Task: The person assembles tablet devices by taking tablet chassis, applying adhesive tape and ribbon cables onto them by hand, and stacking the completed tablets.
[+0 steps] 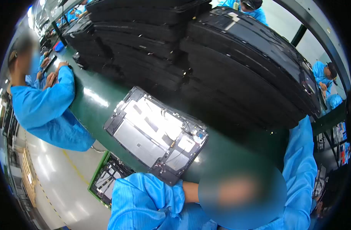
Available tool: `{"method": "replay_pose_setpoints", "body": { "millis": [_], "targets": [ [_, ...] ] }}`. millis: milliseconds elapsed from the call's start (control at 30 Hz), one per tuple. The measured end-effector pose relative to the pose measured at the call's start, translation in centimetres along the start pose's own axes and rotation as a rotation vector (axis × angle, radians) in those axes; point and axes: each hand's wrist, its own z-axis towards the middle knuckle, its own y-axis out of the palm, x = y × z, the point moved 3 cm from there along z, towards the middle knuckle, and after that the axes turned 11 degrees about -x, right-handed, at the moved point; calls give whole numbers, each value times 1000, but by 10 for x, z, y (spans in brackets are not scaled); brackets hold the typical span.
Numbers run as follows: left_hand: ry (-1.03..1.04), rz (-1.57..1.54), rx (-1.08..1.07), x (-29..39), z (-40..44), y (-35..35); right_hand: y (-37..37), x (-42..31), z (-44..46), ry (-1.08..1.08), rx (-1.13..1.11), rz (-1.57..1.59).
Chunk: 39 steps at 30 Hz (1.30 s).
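We see the opened device [156, 134] on the desk [87, 82], internals exposed, uncovered; left hand [237, 190] blurred near it, right hand hidden at the black stack [237, 84], both grips unclear.

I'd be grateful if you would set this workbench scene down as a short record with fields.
surface: green table
centre item: opened electronic device, inner parts exposed, lying at an angle
beyond it: tall black stacks
left arm: blue sleeve, near the device's lower corner
left hand: blurred, grip unclear
right arm: blue sleeve, extended toward the stacks
right hand: not visible
below table edge: green crate holding parts
left side: co-worker in blue at the table
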Motion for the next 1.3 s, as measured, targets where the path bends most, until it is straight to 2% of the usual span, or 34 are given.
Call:
{"method": "replay_pose_setpoints", "body": {
  "millis": [233, 333, 467, 500, 533, 567, 633, 733, 833, 900, 967, 1000, 1033, 1100, 1200, 1267, 1300],
  "targets": [
    [23, -22, 35, -4, 3, -2, -29, -5, -2, -91, 20, -1],
    [6, -128, 24, -3, 1, -12, -40, -10, -9, -209, 96, 119],
    [-104, -197, 62, -2, 4, -30, -37, -22, -63, -448, 332, 591],
    [-157, -190, 83, -3, 5, -34, -35, -31, -95, -420, 312, 701],
    [-201, -211, 118, -4, 5, -34, -26, -33, -117, -500, 302, 905],
    [-253, -227, 160, -6, 5, -35, -25, -41, -164, -491, 332, 1000],
    [-323, -236, 240, -6, 4, -40, -1, -30, -205, -319, 555, 1101],
    [-428, -304, 297, -3, 3, -38, 24, -45, -327, -220, 413, 1287],
    [-498, -521, 363, -1, 1, -25, 82, -58, -397, -204, 367, 1483],
    [-515, -680, 400, 11, 3, -18, 123, -67, -428, -176, 123, 1711],
    [-549, -798, 426, 29, 3, -14, 147, -86, -451, -269, -13, 1877],
    [-571, -856, 435, 35, 1, -10, 167, -93, -453, -340, 59, 1861],
    [-635, -698, 369, 39, -2, -6, 169, -100, -460, -320, 113, 1743],
    [-737, -376, 227, 44, -10, -3, 187, -100, -468, -276, 277, 1288],
    [-759, -346, 108, 43, -16, -10, 183, -99, -485, -208, 248, 1020],
    [-737, -306, 139, 45, -11, -14, 183, -95, -486, -221, 323, 877],
    [-720, -181, 102, 44, -8, -18, 182, -94, -487, -224, 361, 807]
  ]
}}
